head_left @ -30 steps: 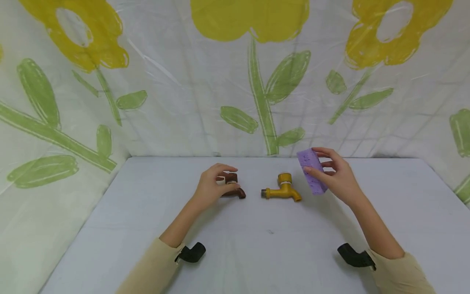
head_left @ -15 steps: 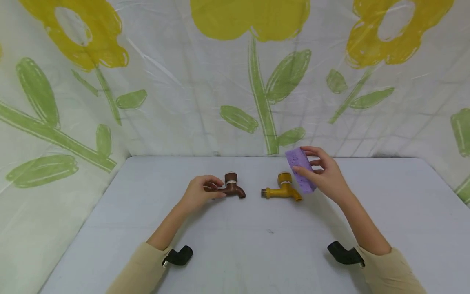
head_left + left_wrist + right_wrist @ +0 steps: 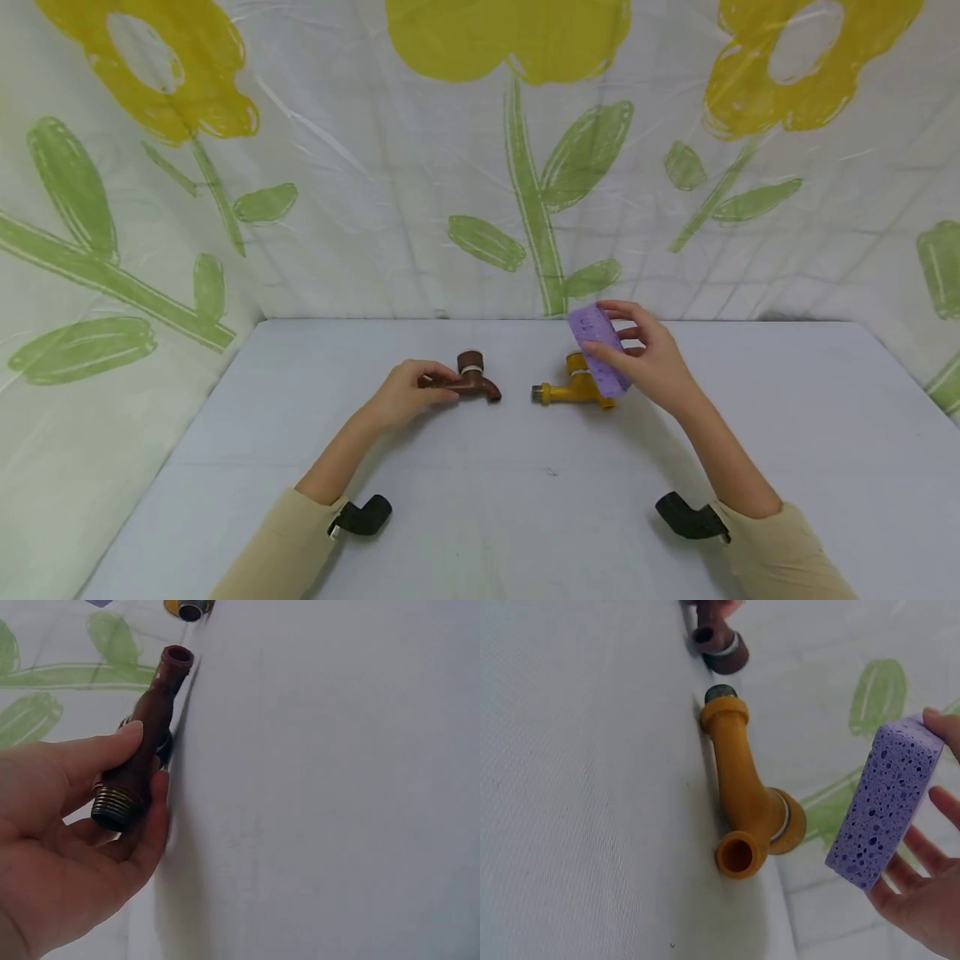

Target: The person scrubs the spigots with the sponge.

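Note:
My left hand (image 3: 401, 396) grips a brown faucet (image 3: 474, 382) by its inlet end, thumb on one side and fingers on the other. In the left wrist view the faucet's threaded end (image 3: 116, 806) points back toward the palm. Pinched between thumb and fingertips, a purple sponge (image 3: 889, 802) is held by my right hand (image 3: 651, 358) above the table. From the head view the sponge covers part of a yellow faucet (image 3: 558, 393), which lies on the table between the hands. The right wrist view shows a gap between sponge and yellow faucet.
A white table (image 3: 480, 500) spreads under both hands. Behind it hangs a white sheet (image 3: 360, 250) printed with yellow flowers and green leaves. Black curved pieces (image 3: 363, 517) stick out at both sleeve cuffs.
My left hand has moved left and down from above the brown faucet and taken hold of its inlet end. The right hand has carried the sponge left, partly over the yellow faucet.

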The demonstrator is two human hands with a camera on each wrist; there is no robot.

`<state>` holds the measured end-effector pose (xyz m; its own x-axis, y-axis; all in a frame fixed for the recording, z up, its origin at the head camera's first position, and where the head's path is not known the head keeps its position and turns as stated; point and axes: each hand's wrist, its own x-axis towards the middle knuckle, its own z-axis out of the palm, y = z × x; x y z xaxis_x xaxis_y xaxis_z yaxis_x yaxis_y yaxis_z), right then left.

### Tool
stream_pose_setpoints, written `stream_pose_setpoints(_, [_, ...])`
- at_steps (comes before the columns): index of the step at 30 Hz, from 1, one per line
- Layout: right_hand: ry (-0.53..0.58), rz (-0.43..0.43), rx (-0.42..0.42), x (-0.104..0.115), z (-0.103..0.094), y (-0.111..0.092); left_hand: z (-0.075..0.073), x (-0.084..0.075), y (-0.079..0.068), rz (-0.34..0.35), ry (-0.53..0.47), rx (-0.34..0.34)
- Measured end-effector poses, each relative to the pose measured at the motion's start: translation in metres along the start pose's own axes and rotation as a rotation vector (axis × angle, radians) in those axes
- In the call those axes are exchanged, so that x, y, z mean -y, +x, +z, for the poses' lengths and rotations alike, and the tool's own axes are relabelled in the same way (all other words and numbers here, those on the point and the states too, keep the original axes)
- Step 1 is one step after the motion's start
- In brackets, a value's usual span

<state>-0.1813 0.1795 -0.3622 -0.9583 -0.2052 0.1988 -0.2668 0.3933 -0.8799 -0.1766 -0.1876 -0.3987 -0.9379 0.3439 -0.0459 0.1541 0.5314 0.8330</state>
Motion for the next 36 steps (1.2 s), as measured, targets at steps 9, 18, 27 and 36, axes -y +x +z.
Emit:
stream_pose_setpoints(9, [0.004, 0.002, 0.02, 0.003, 0.006, 0.002, -0.011, 0.006, 0.0, -0.134, -0.459, 0.234])
stream_pose_setpoints(18, [0.005, 0.003, 0.028, 0.004, 0.01, 0.003, -0.007, 0.007, -0.004, -0.149, -0.669, 0.206])
stream_pose_setpoints(27, [-0.026, -0.026, 0.026, 0.009, 0.019, -0.001, -0.004, -0.013, -0.001, -0.064, -0.691, 0.138])
stream_pose_setpoints(36, [-0.07, -0.075, 0.032, 0.02, 0.025, -0.001, -0.003, -0.038, 0.003, 0.009, -0.716, 0.16])
